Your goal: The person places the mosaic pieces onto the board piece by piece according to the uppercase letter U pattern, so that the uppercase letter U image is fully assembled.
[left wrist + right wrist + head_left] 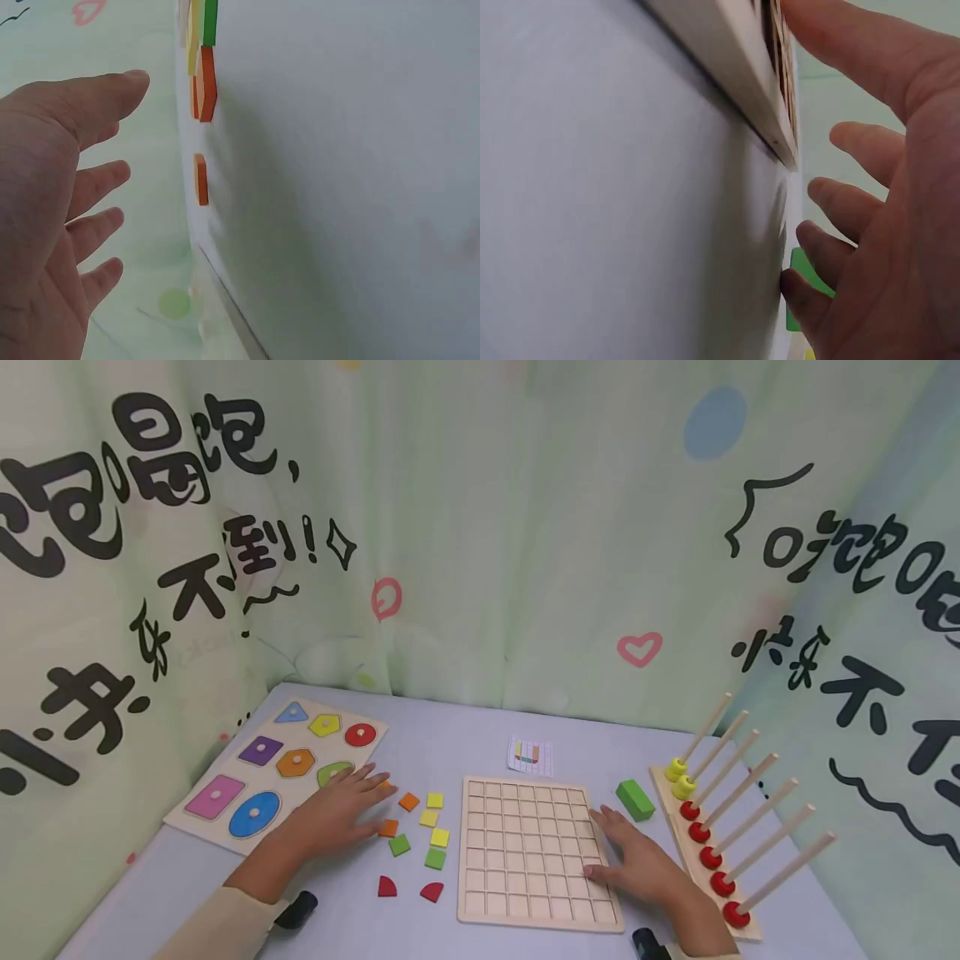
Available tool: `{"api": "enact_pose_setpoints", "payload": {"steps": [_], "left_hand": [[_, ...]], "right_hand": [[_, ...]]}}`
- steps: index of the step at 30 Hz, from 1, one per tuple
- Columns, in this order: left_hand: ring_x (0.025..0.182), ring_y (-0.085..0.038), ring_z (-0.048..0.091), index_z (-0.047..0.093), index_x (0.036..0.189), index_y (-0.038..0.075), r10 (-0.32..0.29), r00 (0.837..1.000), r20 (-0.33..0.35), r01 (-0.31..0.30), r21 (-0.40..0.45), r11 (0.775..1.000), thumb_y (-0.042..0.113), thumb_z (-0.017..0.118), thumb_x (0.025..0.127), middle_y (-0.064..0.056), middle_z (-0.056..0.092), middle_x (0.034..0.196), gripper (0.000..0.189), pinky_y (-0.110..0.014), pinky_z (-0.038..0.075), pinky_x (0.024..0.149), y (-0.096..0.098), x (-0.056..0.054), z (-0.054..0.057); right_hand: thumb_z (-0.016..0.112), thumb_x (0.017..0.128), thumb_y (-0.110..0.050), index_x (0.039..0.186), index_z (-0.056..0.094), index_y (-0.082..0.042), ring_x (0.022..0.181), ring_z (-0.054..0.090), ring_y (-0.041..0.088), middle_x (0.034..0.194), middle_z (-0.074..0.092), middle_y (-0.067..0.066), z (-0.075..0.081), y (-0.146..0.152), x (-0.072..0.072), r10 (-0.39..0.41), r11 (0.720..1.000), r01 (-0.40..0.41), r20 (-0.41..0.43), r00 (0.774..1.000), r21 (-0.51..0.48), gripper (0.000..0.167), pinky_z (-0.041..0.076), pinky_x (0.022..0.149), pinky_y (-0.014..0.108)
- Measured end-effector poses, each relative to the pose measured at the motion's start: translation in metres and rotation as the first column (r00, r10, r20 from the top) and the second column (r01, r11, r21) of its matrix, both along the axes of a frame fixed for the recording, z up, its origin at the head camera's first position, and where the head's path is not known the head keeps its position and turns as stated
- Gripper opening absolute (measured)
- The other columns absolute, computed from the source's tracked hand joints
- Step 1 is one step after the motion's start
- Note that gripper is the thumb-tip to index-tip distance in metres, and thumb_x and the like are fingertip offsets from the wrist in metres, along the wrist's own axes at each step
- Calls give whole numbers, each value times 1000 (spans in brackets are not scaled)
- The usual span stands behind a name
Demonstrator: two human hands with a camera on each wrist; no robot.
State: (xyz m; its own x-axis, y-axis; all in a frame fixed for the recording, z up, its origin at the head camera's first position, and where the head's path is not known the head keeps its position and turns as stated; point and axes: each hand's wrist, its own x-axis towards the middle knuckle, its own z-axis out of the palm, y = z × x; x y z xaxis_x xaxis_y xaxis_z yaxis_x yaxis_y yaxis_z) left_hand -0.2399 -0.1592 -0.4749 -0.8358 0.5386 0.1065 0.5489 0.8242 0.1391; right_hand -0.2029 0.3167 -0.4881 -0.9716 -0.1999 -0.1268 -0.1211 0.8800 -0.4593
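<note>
Gridded wooden board [537, 853] lies beside thin square tiles [435, 858].

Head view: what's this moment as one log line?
left hand: near orange tiles | right hand: at grid board, right edge | green block: on table

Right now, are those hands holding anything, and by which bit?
Nothing is held. The left hand, fingers loose, is near the orange pieces; the right hand, fingers apart, is at the edge of the grid board.

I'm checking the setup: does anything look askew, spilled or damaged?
Nothing looks spilled or damaged. The loose colored pieces lie at uneven angles between the shape board and the grid board, so that patch looks slightly untidy.
</note>
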Motion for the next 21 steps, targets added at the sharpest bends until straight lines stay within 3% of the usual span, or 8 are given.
{"api": "enact_pose_setpoints", "payload": {"steps": [9, 17, 21], "left_hand": [[137, -28, 37, 62, 133, 20, -59, 996, 63, 54, 75, 996, 35, 71, 88, 0, 55, 138, 49, -51, 30, 108, 23, -11, -2], [136, -27, 38, 62, 133, 20, -93, 994, 63, 92, 25, 995, 37, 70, 88, -2, 54, 139, 49, -48, 32, 108, 42, -17, -12], [136, -27, 39, 63, 132, 19, -74, 996, 57, 74, 10, 997, 37, 71, 87, -2, 55, 139, 49, -47, 33, 107, 50, -17, -15]], "right_hand": [[76, 72, -58, 144, 48, -10, 144, 9, 42, 157, 25, 14, -14, 4, 1, 48, 996, -49, -9, 999, -76, 91, 13, 107, 67], [76, 72, -58, 142, 50, -7, 143, 10, 45, 156, 29, 13, -22, 4, 2, 32, 997, -36, -45, 998, -71, 91, 14, 104, 70], [77, 71, -57, 140, 52, -6, 143, 10, 44, 155, 29, 13, -22, 3, 5, 4, 996, -9, -50, 999, -94, 90, 14, 105, 69]]}}
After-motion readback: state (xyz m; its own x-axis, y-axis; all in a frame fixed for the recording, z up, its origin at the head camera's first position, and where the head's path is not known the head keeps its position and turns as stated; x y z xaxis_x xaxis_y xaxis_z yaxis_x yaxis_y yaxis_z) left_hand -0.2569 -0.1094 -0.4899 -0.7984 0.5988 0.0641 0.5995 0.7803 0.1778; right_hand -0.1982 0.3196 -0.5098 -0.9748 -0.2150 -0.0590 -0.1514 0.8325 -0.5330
